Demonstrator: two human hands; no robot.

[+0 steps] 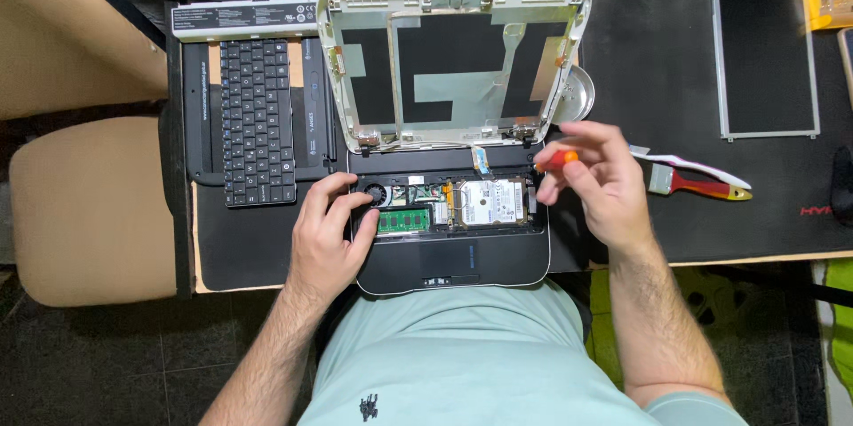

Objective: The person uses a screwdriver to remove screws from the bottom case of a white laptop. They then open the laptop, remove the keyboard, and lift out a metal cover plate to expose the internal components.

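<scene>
Laptop (453, 253) on mat, keyboard (258, 122) and screen panel (767, 55) already out, drive and memory seated | left hand (327, 235) flat, bracing base | right hand (597, 179) pinching orange screwdriver (556, 160) at hinge corner

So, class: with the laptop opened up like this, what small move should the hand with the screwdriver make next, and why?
Probably lower the screwdriver tip to the laptop edge beside the hard drive: the right hand holds it just above there, while the left hand steadies the base.
</scene>
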